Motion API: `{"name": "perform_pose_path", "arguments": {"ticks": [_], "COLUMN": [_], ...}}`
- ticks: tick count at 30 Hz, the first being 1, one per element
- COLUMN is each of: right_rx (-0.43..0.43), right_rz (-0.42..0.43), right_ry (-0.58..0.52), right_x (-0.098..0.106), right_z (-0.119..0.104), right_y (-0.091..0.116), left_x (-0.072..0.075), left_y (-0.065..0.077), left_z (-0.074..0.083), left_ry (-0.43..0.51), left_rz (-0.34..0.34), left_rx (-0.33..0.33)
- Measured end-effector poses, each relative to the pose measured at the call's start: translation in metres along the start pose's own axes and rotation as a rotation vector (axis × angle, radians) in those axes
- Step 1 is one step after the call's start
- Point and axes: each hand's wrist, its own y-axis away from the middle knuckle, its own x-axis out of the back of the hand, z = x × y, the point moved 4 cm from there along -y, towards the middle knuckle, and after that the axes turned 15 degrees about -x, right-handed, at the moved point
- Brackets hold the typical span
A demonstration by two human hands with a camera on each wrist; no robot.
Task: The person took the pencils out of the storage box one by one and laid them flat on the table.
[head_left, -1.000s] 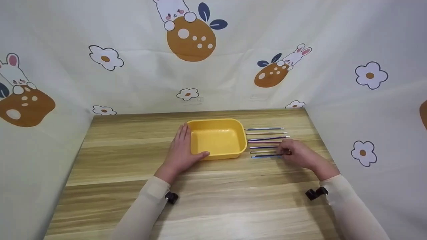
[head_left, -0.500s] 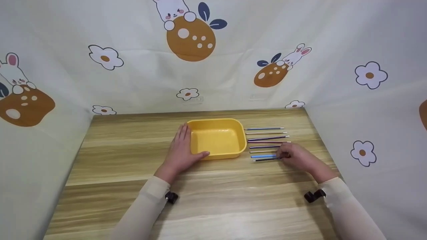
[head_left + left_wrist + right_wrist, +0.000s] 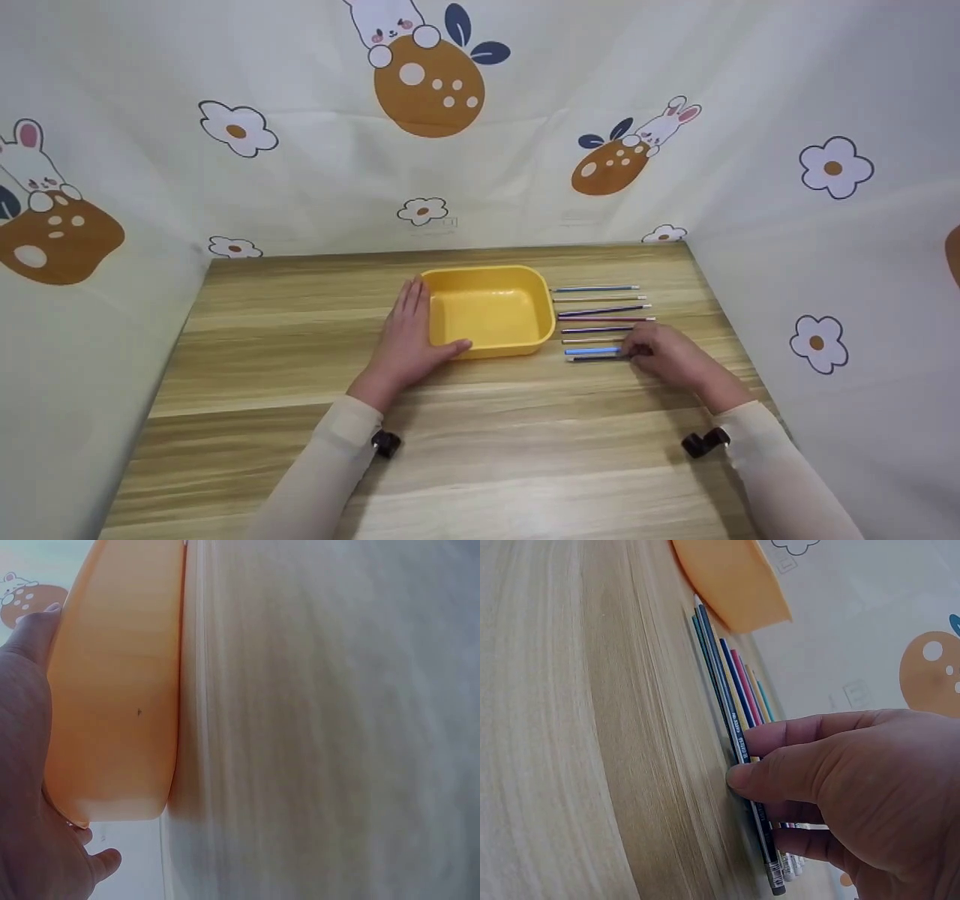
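In the head view my left hand point(image 3: 409, 330) rests on the left side of a yellow plastic bin point(image 3: 547, 330), fingers straight along that side and thumb out along the front rim. The left wrist view shows the palm against the bin's wall point(image 3: 112, 690). My right hand point(image 3: 667, 356) pinches a dark pencil point(image 3: 592, 359) between thumb and fingers. In the right wrist view this pencil point(image 3: 718, 664) has white lettering. Just behind it lies a bright blue pencil point(image 3: 592, 351), its right end hidden by my hand. The bin holds nothing.
Several more pencils, among them a reddish one point(image 3: 600, 319), lie in a row right of the bin, roughly parallel, mostly white tips rightward. A wood-grain table point(image 3: 487, 450) meets printed cloth walls point(image 3: 525, 210) at the back and sides.
My right hand has shifted slightly toward the front with the dark pencil, which overlapped the blue one and now lies in front of it. My left hand and the bin stay put.
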Motion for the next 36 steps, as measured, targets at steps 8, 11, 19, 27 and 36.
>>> {"name": "perform_pose_path", "arguments": {"ticks": [8, 11, 19, 27, 36], "right_rx": [0.016, 0.018, 0.009, -0.016, -0.036], "right_rz": [-0.012, -0.007, -0.001, -0.012, 0.009], "right_ry": [0.012, 0.019, 0.015, 0.027, 0.018], "right_x": [0.0002, 0.0002, 0.0, -0.0012, -0.0011], "right_z": [0.0003, -0.0007, -0.0021, 0.0003, -0.0005], "right_y": [0.0004, 0.0002, 0.0006, 0.0008, 0.0013], "left_x": [0.0003, 0.0005, -0.0011, -0.001, -0.0007], "left_y": [0.0, 0.0001, 0.0001, 0.0, -0.0002], "left_z": [0.0002, 0.0005, -0.0005, -0.0004, 0.0005], "left_ry": [-0.008, -0.01, -0.001, -0.001, 0.001], "left_rz": [0.002, -0.001, 0.01, 0.011, 0.002], "left_rx": [-0.003, -0.003, -0.001, 0.001, 0.007]}}
